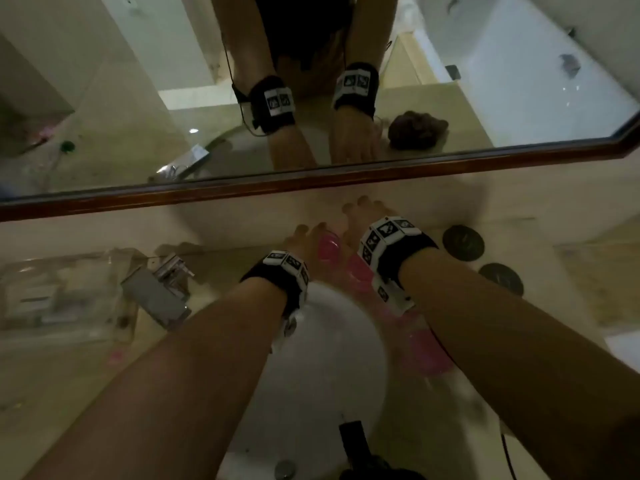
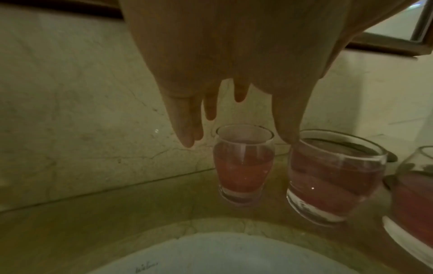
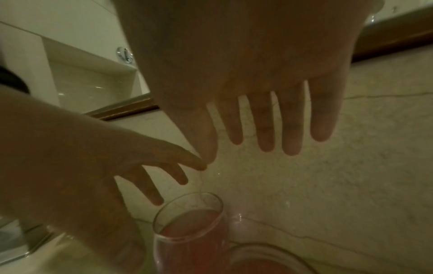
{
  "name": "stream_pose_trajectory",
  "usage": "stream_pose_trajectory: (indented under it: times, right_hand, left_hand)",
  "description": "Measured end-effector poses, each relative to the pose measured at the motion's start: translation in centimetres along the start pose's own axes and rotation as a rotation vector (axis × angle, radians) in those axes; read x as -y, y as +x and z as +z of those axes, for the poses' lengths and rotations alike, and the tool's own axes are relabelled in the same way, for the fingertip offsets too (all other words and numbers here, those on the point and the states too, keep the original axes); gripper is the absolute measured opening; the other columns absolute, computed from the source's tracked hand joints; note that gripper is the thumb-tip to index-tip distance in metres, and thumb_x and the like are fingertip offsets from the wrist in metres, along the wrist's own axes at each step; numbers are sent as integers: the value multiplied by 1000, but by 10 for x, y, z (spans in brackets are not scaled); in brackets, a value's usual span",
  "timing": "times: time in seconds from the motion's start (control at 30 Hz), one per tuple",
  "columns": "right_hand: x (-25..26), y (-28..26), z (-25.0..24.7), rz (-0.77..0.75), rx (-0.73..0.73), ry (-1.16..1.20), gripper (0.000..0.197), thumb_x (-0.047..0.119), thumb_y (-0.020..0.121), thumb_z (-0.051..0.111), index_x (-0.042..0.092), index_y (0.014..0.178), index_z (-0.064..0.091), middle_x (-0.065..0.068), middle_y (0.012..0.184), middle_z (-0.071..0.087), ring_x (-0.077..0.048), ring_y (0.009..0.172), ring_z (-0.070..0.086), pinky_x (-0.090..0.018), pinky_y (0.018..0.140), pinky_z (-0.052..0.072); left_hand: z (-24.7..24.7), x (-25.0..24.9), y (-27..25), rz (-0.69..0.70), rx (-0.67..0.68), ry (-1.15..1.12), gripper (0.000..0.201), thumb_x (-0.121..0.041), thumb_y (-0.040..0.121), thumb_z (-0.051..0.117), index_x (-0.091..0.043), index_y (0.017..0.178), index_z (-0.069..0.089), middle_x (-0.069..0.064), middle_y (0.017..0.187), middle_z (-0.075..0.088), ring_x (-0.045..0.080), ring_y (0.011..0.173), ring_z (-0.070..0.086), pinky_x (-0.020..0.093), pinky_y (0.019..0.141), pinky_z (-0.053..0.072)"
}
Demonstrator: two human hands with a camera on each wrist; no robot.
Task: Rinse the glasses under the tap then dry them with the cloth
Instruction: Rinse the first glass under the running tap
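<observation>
Three glasses of pink liquid stand on the stone worktop (image 2: 117,213) behind the basin (image 1: 329,358), at centre and right of the left wrist view: a narrow glass (image 2: 243,165), a wider tumbler (image 2: 332,176) just beside it, and a third glass (image 2: 414,194) cut off at the right edge. Filled, each is likely heavy for its size, rigid, breakable and slick once wet; the safest hold looks to be around the body, below the rim. The left hand (image 2: 234,64) and right hand (image 3: 257,74) hover above them with fingers extended, grasping nothing. The tap (image 1: 156,292) sits at mid-left of the head view.
</observation>
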State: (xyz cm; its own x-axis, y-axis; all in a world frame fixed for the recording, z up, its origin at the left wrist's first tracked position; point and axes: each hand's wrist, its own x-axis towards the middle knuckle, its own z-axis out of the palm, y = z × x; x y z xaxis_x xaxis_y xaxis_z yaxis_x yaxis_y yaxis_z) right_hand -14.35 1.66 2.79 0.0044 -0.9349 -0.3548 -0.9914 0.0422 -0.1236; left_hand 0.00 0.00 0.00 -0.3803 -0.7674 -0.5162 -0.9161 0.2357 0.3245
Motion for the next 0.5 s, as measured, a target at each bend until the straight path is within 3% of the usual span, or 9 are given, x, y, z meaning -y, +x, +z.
stream_pose_trajectory:
  times: [0.1, 0.23, 0.5]
  right_hand:
    - [-5, 9, 1, 30, 8, 8, 40, 30, 93, 50, 11, 129, 50, -14, 125, 48, -33, 112, 50, -41, 89, 46]
    - [-12, 16, 6, -19, -19, 55, 34, 26, 97, 44, 9, 124, 56, -13, 126, 53, -29, 107, 55, -34, 85, 46]
    - [-13, 13, 12, -11, 64, 118, 46, 38, 96, 45, 13, 135, 44, -12, 134, 42, -31, 118, 46, -41, 96, 41]
  left_hand:
    - [9, 3, 18, 8, 25, 29, 92, -54, 83, 67, -29, 153, 12, 9, 154, 21, 37, 132, 42, 46, 105, 41]
    - [21, 4, 32, 40, 59, 18, 90, -46, 86, 67, -25, 154, 12, 11, 156, 16, 36, 133, 41, 41, 105, 38]
    - [33, 2, 45, 13, -11, -64, 81, -47, 83, 69, -23, 148, 27, 12, 149, 25, 36, 122, 50, 40, 102, 44]
